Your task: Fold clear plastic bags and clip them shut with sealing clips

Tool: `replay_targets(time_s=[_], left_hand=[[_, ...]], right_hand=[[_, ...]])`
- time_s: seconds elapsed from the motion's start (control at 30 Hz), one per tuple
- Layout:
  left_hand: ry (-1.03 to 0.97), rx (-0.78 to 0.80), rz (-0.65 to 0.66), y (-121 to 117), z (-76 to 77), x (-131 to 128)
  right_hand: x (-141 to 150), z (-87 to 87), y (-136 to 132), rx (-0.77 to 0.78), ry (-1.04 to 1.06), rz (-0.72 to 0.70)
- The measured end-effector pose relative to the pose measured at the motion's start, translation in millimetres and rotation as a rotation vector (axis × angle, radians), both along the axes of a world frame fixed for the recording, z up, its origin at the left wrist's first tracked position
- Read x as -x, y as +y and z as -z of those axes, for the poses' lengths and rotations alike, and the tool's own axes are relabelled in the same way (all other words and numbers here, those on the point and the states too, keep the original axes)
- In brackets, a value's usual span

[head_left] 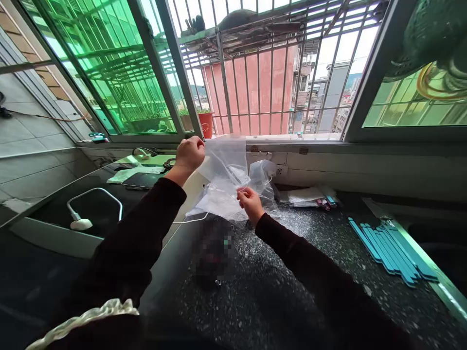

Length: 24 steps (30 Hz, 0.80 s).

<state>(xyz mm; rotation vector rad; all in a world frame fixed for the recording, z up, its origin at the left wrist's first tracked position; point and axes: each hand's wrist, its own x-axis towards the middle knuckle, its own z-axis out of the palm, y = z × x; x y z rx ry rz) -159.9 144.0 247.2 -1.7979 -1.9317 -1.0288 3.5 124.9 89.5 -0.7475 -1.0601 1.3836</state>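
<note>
My left hand (190,153) is closed on the upper left edge of a see-through plastic bag (226,158), which hangs upright before the window sill. Lower and to the right, my right hand (251,203) has thumb and finger pinched together at the plastic; whether it grips this bag or another sheet behind it is hard to make out. More crumpled plastic bags (263,179) lie behind and around it on the speckled dark counter (277,272). Below the hands is a dark object (213,253), blurred out in the picture.
Several turquoise strips (390,248) lie fanned at the right, beside a metal edge. Packets (306,195) lie against the wall near a socket (280,170). At left are a white lamp (82,222) on a bent arm and a dark flat tray (144,181). Barred windows stand behind.
</note>
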Motion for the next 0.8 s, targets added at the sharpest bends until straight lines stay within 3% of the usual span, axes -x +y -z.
replay_targets(time_s=[0.13, 0.3, 0.6, 0.8], left_hand=[[-0.083, -0.081, 0.146, -38.0, 6.3, -10.1], [-0.163, -0.202, 0.311, -71.4, 38.7, -37.9], [-0.257, -0.400, 0.558, -112.6, 128.7, -99.3], [-0.228, -0.482, 0.681, -125.2, 190.9, -128.7]], right_hand=[[-41.0, -0.8, -35.4, -0.037, 0.014, 0.002], [-95.1, 9.0, -71.7, 0.013, -0.005, 0.009], [-174.1, 39.7, -106.7, 0.062, -0.218, 0.191], [-211.0, 63.8, -115.8, 0.170, -0.315, 0.212]])
